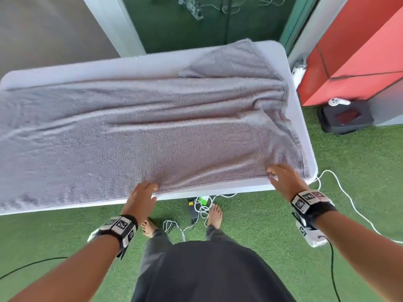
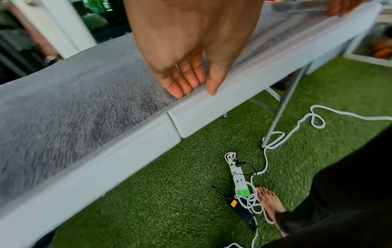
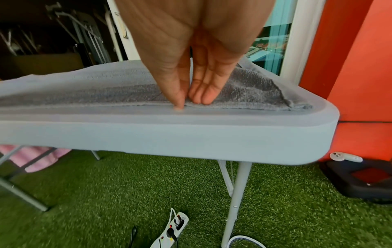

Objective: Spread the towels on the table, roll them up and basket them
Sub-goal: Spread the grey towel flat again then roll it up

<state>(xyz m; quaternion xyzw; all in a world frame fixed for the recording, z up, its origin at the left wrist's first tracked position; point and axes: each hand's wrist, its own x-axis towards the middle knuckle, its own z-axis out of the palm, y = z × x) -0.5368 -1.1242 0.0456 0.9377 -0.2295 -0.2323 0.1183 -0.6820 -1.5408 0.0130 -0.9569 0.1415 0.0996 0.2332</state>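
Note:
A large grey towel (image 1: 152, 127) lies spread over the white folding table (image 1: 65, 70), with long wrinkles and a bunched fold at its far right. My left hand (image 1: 152, 191) rests at the middle of the near edge. Its straight fingers (image 2: 182, 90) lie on the towel (image 2: 74, 109) hem, with the thumb on the table (image 2: 127, 159) rim. My right hand (image 1: 273, 176) sits near the towel's near right corner. There, flat fingers (image 3: 201, 99) press on the towel (image 3: 106, 90) edge and the thumb tip touches the table (image 3: 169, 137) beside the hem. No basket is in view.
Under the table, a power strip (image 1: 202, 201) and looped white cables (image 1: 340, 188) lie on green turf by my bare feet. A black case (image 1: 345, 117) with a white controller stands at the right, beside a red cabinet (image 1: 359, 62). Something pink (image 3: 31, 159) lies beneath the table's left.

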